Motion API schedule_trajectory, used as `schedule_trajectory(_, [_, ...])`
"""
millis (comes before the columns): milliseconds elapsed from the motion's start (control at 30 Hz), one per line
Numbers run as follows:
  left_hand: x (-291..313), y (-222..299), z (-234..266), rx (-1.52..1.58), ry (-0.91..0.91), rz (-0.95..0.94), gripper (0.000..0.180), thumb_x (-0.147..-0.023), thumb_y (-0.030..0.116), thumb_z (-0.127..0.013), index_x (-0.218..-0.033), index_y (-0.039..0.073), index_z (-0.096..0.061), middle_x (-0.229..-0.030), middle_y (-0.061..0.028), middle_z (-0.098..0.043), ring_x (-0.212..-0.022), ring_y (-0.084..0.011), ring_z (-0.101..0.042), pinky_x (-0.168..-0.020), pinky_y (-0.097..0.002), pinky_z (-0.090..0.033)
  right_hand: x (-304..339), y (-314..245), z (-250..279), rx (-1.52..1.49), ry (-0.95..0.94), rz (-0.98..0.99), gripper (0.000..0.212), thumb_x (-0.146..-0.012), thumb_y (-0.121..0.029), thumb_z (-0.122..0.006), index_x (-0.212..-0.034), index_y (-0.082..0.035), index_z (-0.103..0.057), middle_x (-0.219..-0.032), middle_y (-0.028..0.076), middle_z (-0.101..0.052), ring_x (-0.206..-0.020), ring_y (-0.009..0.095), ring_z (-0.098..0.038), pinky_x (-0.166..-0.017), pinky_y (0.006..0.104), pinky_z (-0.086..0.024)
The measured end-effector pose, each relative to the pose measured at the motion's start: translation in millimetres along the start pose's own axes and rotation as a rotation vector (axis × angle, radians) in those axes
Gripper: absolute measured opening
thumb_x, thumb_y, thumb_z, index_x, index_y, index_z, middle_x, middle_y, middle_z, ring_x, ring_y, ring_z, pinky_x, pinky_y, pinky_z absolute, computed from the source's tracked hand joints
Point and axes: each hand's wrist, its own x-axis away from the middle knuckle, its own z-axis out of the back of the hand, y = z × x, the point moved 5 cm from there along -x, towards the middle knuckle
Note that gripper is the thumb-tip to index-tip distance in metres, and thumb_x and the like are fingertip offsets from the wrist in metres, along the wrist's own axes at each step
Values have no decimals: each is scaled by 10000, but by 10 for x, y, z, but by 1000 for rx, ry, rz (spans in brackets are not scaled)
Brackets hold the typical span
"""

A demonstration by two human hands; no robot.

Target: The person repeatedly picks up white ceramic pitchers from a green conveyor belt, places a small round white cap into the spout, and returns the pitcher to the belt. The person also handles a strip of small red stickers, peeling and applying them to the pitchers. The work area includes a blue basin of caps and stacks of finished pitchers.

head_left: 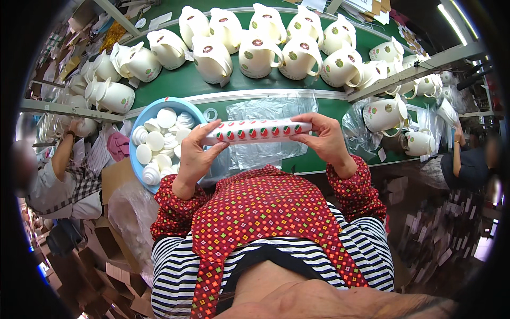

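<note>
A white strip or roll [256,132] with rows of round red-and-green stickers is stretched level between my hands, above the bench edge. My left hand [195,151] pinches its left end between thumb and fingers. At the right end, my right hand [326,139] grips it the same way. Clear plastic bags [273,106] lie flat on the green bench just beyond the strip. Close to my left hand stands a light blue basin [136,159] filled with white round lids [154,141]. A small pale ring [211,114] rests beside the basin.
White jugs [257,55] with printed decals stand in rows across the green conveyor [186,80]. More jugs [385,112] are at the right. Metal rails [414,72] cross both sides. Co-workers' arms show at left [65,151] and right [457,151]. Cardboard boxes [119,242] are at lower left.
</note>
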Motion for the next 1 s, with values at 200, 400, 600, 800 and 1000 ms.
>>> schedule_trajectory(200, [-21,-76,777,-137,116,-145,113,-799,36,-885,-868,47,-796,-888,-1,-582,-771,-109,-511,-711,-251,-434,-253,-148,-535,-101,136,-132,132,-827,44,-837,-951,21,-799,-1036,55,-766,-974,96,-701,-853,251,-573])
schedule_trajectory(400, [-49,-377,1142,733,63,141,120,-927,20,-780,-911,56,-666,-895,-7,-703,-882,-109,-690,-822,-272,-594,-635,-362,-1004,122,194,190,150,-808,3,-871,-943,-28,-814,-947,21,-721,-899,105,-654,-836,238,-537])
schedule_trajectory(600, [39,-480,1400,608,187,46,123,-984,37,-725,-980,64,-606,-934,-56,-745,-829,-106,-714,-739,-250,-609,-807,-726,-1304,274,166,118,232,-859,-22,-839,-1085,-31,-791,-908,66,-773,-874,129,-702,-804,269,-557])
schedule_trajectory(800, [119,-402,1385,667,246,96,119,-973,30,-733,-986,52,-616,-935,-54,-733,-817,-104,-708,-725,-256,-607,-849,-959,-1301,616,209,530,265,-790,0,-844,-1041,-75,-805,-999,103,-763,-864,215,-717,-793,339,-551])
schedule_trajectory(1000, [158,-357,1270,538,340,118,133,-969,43,-741,-969,56,-609,-897,-28,-705,-796,-85,-688,-714,-252,-601,-779,-1028,-1161,571,191,820,268,-744,-31,-864,-986,-138,-824,-1188,105,-732,-1060,277,-674,-871,401,-545])
